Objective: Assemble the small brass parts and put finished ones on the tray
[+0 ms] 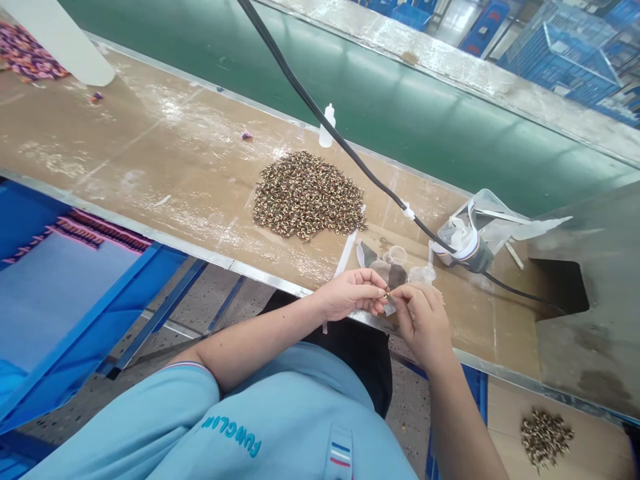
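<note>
My left hand (356, 293) and my right hand (421, 319) meet at the near edge of the bench. Between their fingertips is a tiny brown-and-gold piece (387, 295), pinched from both sides; its exact kind is too small to make out. It looks like the pieces in the large pile (310, 197) beyond my left hand. Just past my fingers lie a grey-brown cloth-like item (387, 270) and a small clear round cup (423, 275).
A black cable (320, 113) hangs across the view. A white dropper bottle (327, 127) stands behind the pile. To the right is a clear plastic container (493, 207) with tools. A smaller pile (547, 437) lies lower right. Green conveyor belt (200, 53) runs behind the bench.
</note>
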{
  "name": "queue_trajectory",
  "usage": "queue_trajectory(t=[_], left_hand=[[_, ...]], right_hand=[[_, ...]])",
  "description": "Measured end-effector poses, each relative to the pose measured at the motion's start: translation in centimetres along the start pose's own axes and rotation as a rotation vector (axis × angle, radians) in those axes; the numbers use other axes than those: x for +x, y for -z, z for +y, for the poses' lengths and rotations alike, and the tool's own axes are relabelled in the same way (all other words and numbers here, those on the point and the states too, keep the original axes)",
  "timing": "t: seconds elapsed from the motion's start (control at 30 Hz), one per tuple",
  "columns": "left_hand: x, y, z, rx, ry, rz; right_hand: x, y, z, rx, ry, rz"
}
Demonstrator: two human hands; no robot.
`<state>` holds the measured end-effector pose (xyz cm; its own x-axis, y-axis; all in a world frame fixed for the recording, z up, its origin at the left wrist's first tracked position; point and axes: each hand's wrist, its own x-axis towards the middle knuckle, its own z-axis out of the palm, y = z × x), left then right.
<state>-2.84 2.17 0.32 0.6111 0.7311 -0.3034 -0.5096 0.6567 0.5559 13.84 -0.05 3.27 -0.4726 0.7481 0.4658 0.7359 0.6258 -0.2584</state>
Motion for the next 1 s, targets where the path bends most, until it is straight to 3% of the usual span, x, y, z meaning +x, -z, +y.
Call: queue_trajectory(t=[0.27, 0.7, 0.87, 1.0], left_hand=[[0.1, 0.1, -0.2, 0.004, -0.016, -0.014], [-0.1, 0.1, -0.1, 0.027, -0.005, -0.014], [-0.1, 0.0, 0.0, 0.022, 0.005, -0.013], [0.0, 0.0, 0.0, 0.019, 0.006, -0.011]], right_hand=[[-0.3, 0.0, -0.2, 0.037, -0.093, -0.019], [-0.3, 0.3, -0.1, 0.022, -0.032, -0.01], [-0.4, 0.0, 0.0, 0.016, 0.042, 0.054], [-1.1, -0.8, -0.1, 0.019, 0.009, 0.116]])
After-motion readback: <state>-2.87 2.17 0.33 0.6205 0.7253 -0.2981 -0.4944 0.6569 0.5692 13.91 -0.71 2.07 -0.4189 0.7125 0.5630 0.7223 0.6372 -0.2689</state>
